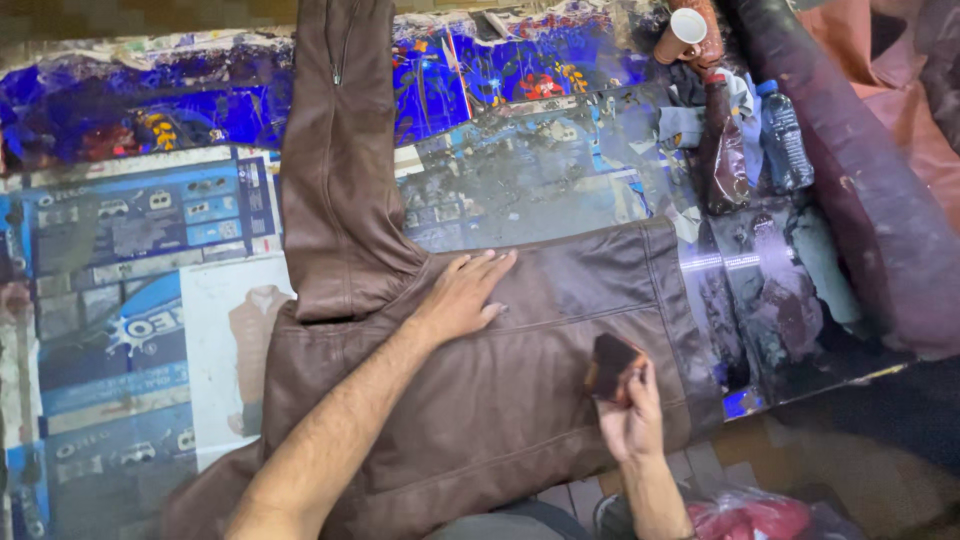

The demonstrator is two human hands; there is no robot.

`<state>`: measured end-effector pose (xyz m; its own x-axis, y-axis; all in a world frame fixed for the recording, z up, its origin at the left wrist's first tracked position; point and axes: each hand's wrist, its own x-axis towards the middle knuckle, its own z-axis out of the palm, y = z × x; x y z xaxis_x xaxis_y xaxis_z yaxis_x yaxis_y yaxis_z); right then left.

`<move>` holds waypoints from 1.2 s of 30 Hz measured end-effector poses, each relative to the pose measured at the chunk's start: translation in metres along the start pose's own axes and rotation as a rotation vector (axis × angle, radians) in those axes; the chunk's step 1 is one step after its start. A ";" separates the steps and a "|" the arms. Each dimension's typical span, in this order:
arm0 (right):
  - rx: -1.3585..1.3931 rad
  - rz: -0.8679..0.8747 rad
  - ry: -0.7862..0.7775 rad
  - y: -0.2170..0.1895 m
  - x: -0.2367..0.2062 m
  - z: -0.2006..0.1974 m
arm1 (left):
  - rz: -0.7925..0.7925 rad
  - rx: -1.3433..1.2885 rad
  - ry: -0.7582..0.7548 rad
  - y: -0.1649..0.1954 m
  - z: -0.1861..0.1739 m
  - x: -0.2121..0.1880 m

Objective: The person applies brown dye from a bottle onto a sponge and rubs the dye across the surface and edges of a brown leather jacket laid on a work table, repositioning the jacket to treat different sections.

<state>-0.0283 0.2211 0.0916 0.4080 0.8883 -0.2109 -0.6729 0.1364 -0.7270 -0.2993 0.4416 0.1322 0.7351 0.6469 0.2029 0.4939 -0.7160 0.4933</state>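
We found a brown leather jacket (pixel 500 400) spread flat across the middle and lower part of the frame, one sleeve (pixel 335 160) running up to the top edge. It lay on a counter (pixel 130 250) covered with printed blue and white sheets, stained with dye.

The left hand (pixel 465 295) lay open, palm down, fingers spread, pressing on the jacket at centre frame; it gripped nothing. The right hand (pixel 630 410), at lower centre-right, was closed around a small dark pad (pixel 610 365), which touched the leather near the jacket's right edge.

At the upper right we noted a clear plastic bottle (pixel 785 140) lying beside a dark brown bottle (pixel 722 150), with crumpled rags about them, and a white cup (pixel 688 25) at the top edge. A dark roll of leather (pixel 860 170) ran down the right side. A red plastic bag (pixel 750 518) sat at the bottom edge.
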 end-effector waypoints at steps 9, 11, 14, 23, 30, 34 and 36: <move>-1.562 -0.931 0.026 0.079 0.048 0.149 | 0.117 0.179 -0.099 -0.060 -0.072 -0.041; -1.771 -0.970 -0.029 0.090 0.064 0.169 | 0.072 0.143 -0.047 -0.070 -0.077 -0.049; -1.941 -0.944 0.206 0.106 0.087 0.200 | 0.040 0.053 -0.006 -0.093 -0.087 -0.058; -1.907 -0.915 0.170 0.133 0.116 0.224 | -0.049 -0.045 -0.039 -0.124 -0.084 -0.048; -1.826 -0.898 -0.055 0.148 0.121 0.241 | -0.111 -0.058 -0.066 -0.126 -0.086 -0.041; -1.991 -0.947 0.098 0.112 0.143 0.220 | -0.119 -0.057 -0.092 -0.124 -0.088 -0.040; -1.988 -0.821 0.342 0.107 0.154 0.211 | -0.135 -0.062 -0.113 -0.123 -0.089 -0.040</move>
<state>-0.1676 0.4647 0.1196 0.4073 0.7631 0.5018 0.9121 -0.3674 -0.1817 -0.4310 0.5272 0.1388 0.7134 0.6998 0.0364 0.5644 -0.6047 0.5619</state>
